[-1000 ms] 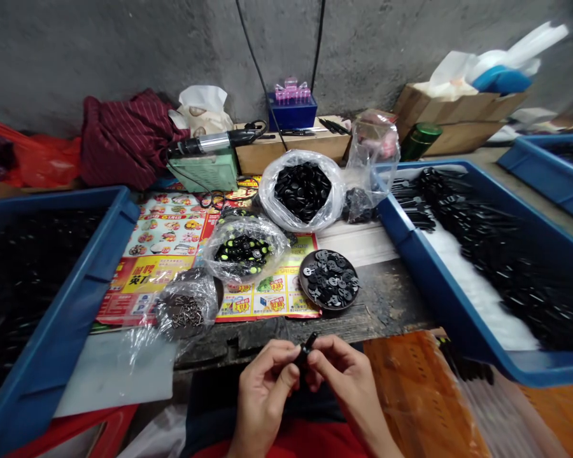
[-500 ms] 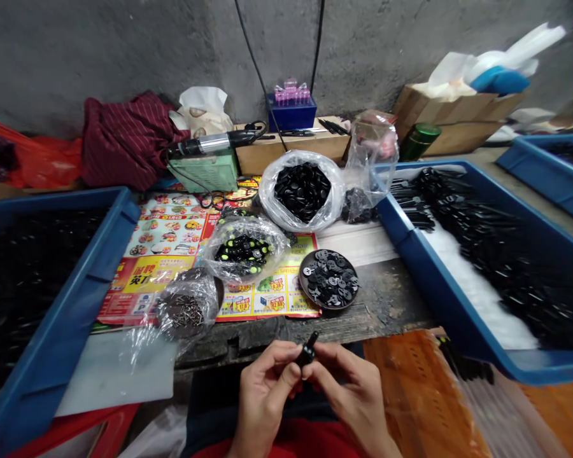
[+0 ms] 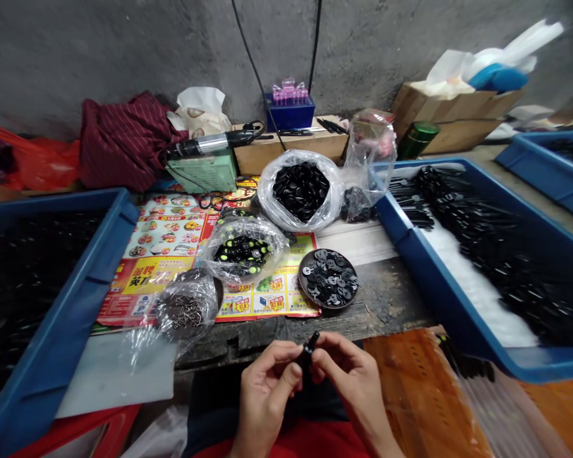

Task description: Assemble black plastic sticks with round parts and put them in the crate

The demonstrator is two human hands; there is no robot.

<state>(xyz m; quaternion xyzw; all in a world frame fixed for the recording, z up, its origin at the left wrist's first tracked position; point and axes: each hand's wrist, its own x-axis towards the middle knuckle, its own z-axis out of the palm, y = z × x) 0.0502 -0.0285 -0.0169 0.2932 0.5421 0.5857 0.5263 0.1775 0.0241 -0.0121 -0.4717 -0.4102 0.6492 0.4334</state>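
Between my fingertips is a small black part [image 3: 314,341] with a narrow stem pointing up; its lower end is hidden by the fingers. My left hand [image 3: 270,391] pinches it from the left. My right hand [image 3: 347,381] has thumb and forefinger closed on its right side. Beyond the hands, a dark bowl [image 3: 302,298] holds flat black and grey discs with cut-outs. A plastic-lined bowl of metal screws [image 3: 186,312] stands to the left. Behind it sits a clear bag of black and yellow-green parts [image 3: 243,251]. Farther back is a bag of glossy black oval pieces [image 3: 302,191].
Blue bins of black parts flank the bench, one bin [image 3: 83,305] left and another bin [image 3: 424,267] right. A silver-and-black power screwdriver [image 3: 207,145] rests on a green box [image 3: 205,175]. Printed flyers [image 3: 167,254] cover the bench. Orange plastic wrap [image 3: 420,388] lies at right.
The black part's stem tilts a little farther right, and my right thumb and fingers have shifted up along it. My left hand stays almost in place.
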